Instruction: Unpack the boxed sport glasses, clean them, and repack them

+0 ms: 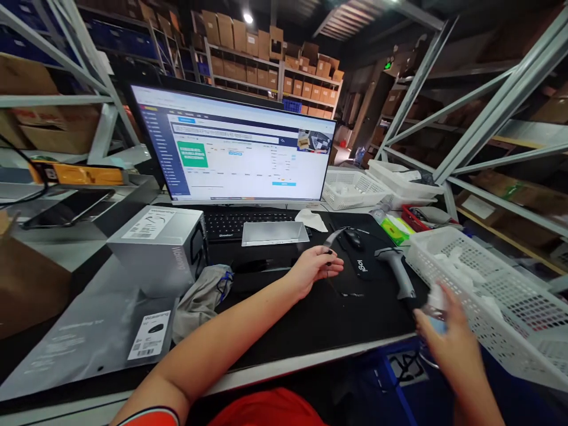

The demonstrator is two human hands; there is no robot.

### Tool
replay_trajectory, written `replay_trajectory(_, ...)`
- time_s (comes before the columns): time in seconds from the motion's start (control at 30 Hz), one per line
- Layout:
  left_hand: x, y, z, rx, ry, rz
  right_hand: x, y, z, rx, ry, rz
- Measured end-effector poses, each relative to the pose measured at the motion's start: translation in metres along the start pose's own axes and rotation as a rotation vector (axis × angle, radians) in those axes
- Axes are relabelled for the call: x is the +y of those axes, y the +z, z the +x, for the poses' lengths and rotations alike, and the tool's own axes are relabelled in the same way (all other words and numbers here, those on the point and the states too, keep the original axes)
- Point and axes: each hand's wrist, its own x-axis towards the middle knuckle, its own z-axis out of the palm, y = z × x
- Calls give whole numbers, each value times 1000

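My left hand (313, 269) is raised over the black desk mat, its fingers pinched on a thin curved band (333, 236). The band has a small black end and a fine dark wire-like part, and its exact kind is unclear. At the right, my right hand (452, 337) is wrapped round a small clear spray bottle (437, 302) with a white top and bluish liquid, somewhat blurred. This bottle is above the desk's front edge, beside the white basket. A grey drawstring pouch (197, 302) lies left of my left forearm.
A grey box (155, 254) and a silver plastic bag (80, 337) lie at the left. Behind are a monitor (244, 154), a keyboard (226, 223) and a silver tray-like lid (275, 234). A mouse (353, 238), a barcode scanner (399, 272) and a white basket (501, 296) are at the right.
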Motion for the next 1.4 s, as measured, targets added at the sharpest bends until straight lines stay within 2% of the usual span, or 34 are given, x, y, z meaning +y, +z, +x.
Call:
replay_trajectory(0.03,1,2,0,59,80,32,0,-2,-6,108,9,-38)
replay_trajectory(0.07,-1,4,-1,107,152,65,-5,-2,-15,159,-34,-45)
replay_trajectory(0.13,-7,10,-3,169,264,123,-28,9,-36,110,-239,43)
replay_trajectory(0.2,-16,15,-6,201,327,162,-58,28,-55,-29,-455,124)
replay_trajectory(0.27,-24,17,-7,232,349,177,-84,47,-65,-73,-554,151)
replay_trajectory(0.37,-30,16,-8,273,344,188,-101,64,-64,-65,-614,124)
replay_trajectory(0.5,-30,13,-11,234,377,258,-104,58,-43,-110,-568,152)
replay_trajectory(0.67,-32,10,-21,132,456,378,-112,43,-14,-9,-372,148)
replay_trajectory(0.73,-32,8,-24,115,479,439,-113,40,-8,-20,-327,162)
replay_trajectory(0.83,-28,5,-23,117,502,543,-108,33,2,-72,-245,380)
replay_trajectory(0.93,-18,1,-19,131,503,528,-96,22,41,-4,-169,561)
replay_trajectory(1.0,-8,-2,-16,130,491,511,-86,19,88,96,-173,439)
replay_trajectory(1.07,3,-5,-13,125,467,547,-77,24,146,138,-128,135)
replay_trajectory(1.1,8,-7,-11,126,450,574,-73,31,176,93,-94,-18)
replay_trajectory(1.13,13,-9,-10,132,434,598,-71,39,205,-6,-82,-124)
replay_trajectory(1.23,27,-13,-8,162,404,644,-68,72,277,-121,-46,-184)
replay_trajectory(1.3,34,-14,-9,179,404,665,-67,95,306,-138,7,-212)
replay_trajectory(1.4,40,-15,-9,178,399,713,-64,126,329,-149,100,-263)
